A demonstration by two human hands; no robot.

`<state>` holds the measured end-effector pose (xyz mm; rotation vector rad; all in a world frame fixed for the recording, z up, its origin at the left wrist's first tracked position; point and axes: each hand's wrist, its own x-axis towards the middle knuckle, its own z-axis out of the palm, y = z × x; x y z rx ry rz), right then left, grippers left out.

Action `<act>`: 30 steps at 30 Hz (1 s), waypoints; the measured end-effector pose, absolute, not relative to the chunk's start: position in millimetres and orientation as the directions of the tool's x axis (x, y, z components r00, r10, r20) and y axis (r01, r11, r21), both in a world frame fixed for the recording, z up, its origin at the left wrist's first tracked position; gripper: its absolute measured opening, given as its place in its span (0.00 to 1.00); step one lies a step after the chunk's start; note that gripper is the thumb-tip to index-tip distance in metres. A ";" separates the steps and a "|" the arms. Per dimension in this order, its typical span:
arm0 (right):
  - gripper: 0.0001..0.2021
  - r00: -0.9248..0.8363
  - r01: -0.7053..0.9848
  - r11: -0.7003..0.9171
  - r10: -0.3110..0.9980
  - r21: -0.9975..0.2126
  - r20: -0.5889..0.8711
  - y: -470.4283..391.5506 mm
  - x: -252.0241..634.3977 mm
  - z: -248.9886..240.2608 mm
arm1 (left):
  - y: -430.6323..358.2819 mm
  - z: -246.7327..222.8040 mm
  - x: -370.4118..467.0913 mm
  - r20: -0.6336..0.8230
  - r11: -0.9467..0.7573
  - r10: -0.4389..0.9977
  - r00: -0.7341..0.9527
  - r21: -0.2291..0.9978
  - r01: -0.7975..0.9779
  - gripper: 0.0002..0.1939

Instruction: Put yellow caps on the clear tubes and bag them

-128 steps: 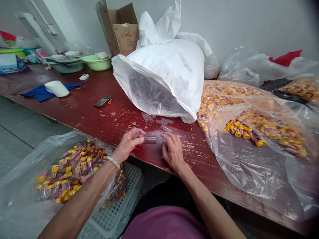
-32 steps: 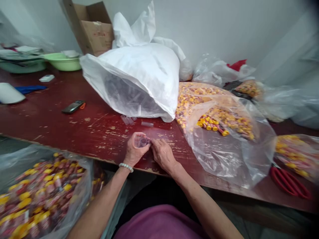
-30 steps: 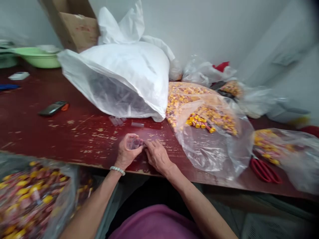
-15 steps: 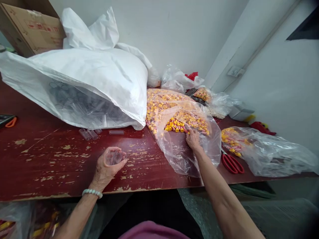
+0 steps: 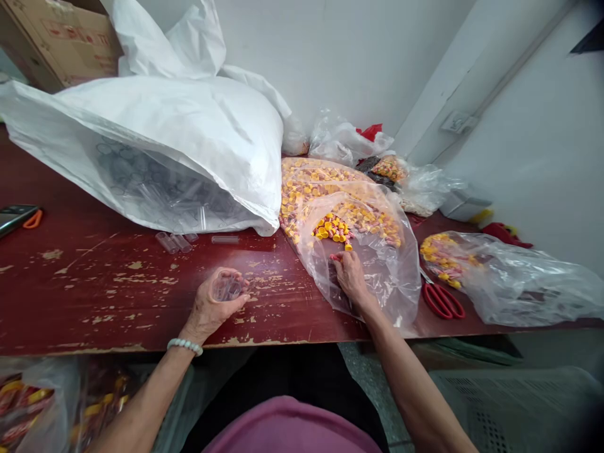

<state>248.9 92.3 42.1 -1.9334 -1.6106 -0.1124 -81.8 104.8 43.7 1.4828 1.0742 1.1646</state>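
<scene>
My left hand [image 5: 219,299], with a beaded bracelet at the wrist, is wrapped round several clear tubes [image 5: 226,287] above the red table. My right hand [image 5: 350,275] is at the mouth of a clear plastic bag [image 5: 316,267], its fingers closed on a small red piece [image 5: 335,257]. Just beyond the fingertips lies a small heap of yellow-capped pieces [image 5: 333,228], and many more fill the back of the bag. To the left a large white sack [image 5: 189,126] lies open with clear tubes [image 5: 160,189] inside. Loose tubes [image 5: 174,243] rest before its mouth.
Red-handled scissors [image 5: 442,301] lie right of the bag, beside another plastic bag [image 5: 533,277] with yellow-capped pieces. At the far left are a dark object with an orange loop [image 5: 33,219] and a cardboard box [image 5: 75,41]. Filled bags [image 5: 28,409] sit below the worn table edge [image 5: 245,340].
My right hand has drawn back from the heap toward the front left, with a small red piece at its fingers. The left hand still holds the tubes. The camera view has shifted slightly.
</scene>
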 end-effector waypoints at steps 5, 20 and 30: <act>0.12 0.203 0.743 0.213 0.832 -0.634 0.517 67.9 178.0 72.2 | 102.0 45.2 -80.7 0.154 -0.167 0.971 0.184 0.984 0.055 0.20; 0.15 -0.250 0.635 0.531 0.829 -0.562 0.500 76.3 87.0 90.3 | 102.6 50.8 -85.5 0.253 -0.287 0.948 0.195 0.942 0.173 0.18; 0.24 -0.352 0.734 0.528 0.833 -0.426 0.426 61.4 83.8 79.2 | 104.5 48.6 -87.1 0.290 -0.329 0.940 0.180 0.911 0.249 0.18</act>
